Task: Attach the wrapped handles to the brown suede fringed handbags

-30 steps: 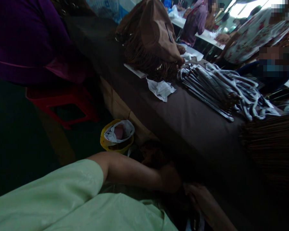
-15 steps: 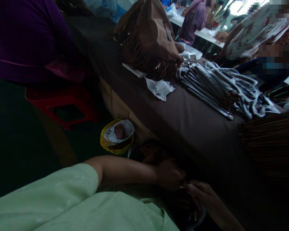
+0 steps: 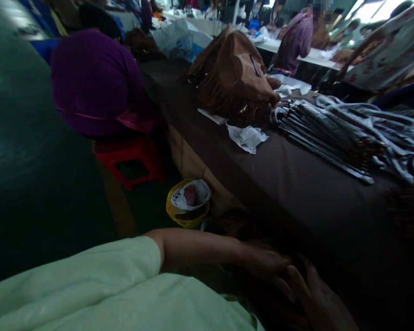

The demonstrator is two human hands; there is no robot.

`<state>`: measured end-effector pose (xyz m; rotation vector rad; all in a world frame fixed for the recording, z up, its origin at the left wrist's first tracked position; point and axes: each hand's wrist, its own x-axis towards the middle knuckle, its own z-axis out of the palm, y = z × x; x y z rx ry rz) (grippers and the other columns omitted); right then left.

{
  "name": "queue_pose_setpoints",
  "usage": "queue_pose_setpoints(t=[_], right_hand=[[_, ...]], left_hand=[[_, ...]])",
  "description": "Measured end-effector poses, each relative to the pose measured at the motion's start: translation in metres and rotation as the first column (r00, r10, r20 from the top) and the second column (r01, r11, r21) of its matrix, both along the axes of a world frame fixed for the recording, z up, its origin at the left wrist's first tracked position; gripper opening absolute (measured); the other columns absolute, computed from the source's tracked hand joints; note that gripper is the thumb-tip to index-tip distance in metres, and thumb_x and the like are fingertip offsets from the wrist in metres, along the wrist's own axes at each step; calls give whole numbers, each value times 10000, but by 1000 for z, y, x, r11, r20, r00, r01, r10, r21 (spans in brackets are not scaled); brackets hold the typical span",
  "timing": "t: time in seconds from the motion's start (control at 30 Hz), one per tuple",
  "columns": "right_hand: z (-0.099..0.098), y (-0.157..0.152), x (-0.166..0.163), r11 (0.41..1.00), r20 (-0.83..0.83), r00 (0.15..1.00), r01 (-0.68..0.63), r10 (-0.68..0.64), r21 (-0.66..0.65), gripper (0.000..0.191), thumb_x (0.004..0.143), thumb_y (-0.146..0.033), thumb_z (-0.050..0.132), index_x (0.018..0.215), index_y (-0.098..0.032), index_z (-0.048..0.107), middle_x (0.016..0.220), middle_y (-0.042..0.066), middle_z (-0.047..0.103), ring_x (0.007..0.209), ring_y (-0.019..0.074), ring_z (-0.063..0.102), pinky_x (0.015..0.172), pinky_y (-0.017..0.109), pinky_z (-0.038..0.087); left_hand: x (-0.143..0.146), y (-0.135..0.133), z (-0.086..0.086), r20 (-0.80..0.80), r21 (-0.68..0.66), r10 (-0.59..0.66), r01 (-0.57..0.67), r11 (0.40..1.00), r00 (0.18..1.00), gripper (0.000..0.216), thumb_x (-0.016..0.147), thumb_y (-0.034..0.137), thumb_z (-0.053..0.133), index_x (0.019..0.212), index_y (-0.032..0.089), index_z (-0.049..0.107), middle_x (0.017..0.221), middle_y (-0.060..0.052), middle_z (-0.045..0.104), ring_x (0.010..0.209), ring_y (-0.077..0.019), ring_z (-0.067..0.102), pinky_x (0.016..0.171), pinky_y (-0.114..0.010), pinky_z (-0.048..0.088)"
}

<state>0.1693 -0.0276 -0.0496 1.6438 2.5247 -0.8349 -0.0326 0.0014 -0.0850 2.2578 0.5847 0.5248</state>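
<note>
Both hands meet low in the frame, in deep shadow beside the dark table edge. My left hand [image 3: 264, 261] reaches in from the left, its fingers bent and pressed close to the other hand. My right hand [image 3: 308, 285] comes up from the lower right with curled fingers, touching or overlapping the left fingertips. Whatever lies between them is too small and dark to make out. Dark brown material [image 3: 238, 223] shows just beyond my left wrist, and the area under the hands is nearly black.
A brown fringed bag [image 3: 241, 69], crumpled white paper [image 3: 247, 138] and a bundle of grey-wrapped straps [image 3: 331, 138] lie on the dark-covered table [image 3: 279, 179]. A yellow bin [image 3: 179, 219] stands on the floor. A person in purple [image 3: 93, 82] sits on a red stool [image 3: 131, 158].
The view has swung, so the table things appear farther right and lower. My hands have come closer, fingers overlapping. A curved grey strap piece below them no longer shows.
</note>
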Motion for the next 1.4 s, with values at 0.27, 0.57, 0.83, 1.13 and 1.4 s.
queue_pose_setpoints(t=[0.27, 0.57, 0.83, 1.13, 1.4], right_hand=[[-6, -4, -16, 994, -55, 998, 28, -22, 105, 538, 731, -404, 566, 1229, -202, 570, 1371, 214, 504, 1225, 436, 487, 854, 520, 487], [64, -1, 45, 897, -158, 909, 328, -385, -298, 449, 599, -578, 711, 884, -232, 732, 922, 75, 752, 864, 330, 682, 717, 348, 554], [90, 7, 30, 947, -265, 910, 316, -320, -56, 408, 770, -521, 627, 1029, -215, 703, 1039, 73, 726, 964, 290, 649, 820, 333, 500], [87, -17, 76, 863, -352, 832, 492, -429, 112, 482, 810, -579, 500, 1109, -242, 670, 1192, 78, 663, 1140, 297, 571, 967, 395, 444], [-37, -56, 87, 723, -334, 663, 686, -669, -86, 469, 802, -559, 471, 1020, -202, 685, 1105, 116, 689, 1112, 364, 584, 938, 494, 476]], left_hand=[[-11, -4, -5, 87, -173, 48, -32, 984, 995, 283, 857, 348, 607, 1080, 181, 560, 1109, -43, 606, 1069, -178, 550, 937, -244, 410], [-58, 25, 9, 59, -517, 279, -210, 830, 958, 458, 795, 446, 665, 1131, 154, 558, 867, 10, 570, 751, -118, 555, 654, -206, 434], [-38, 32, 98, 43, 211, 351, -352, 912, 936, 443, 848, 509, 576, 1119, 158, 588, 1050, -79, 650, 999, -207, 574, 933, -322, 399], [-11, 26, 94, -33, -10, 222, -222, 975, 974, 343, 892, 494, 519, 955, 159, 557, 821, -7, 602, 733, -128, 557, 629, -212, 388], [-14, -9, 131, 28, -339, 158, -139, 930, 987, 319, 857, 465, 575, 899, 150, 543, 750, 35, 495, 683, -88, 444, 575, -173, 340]])
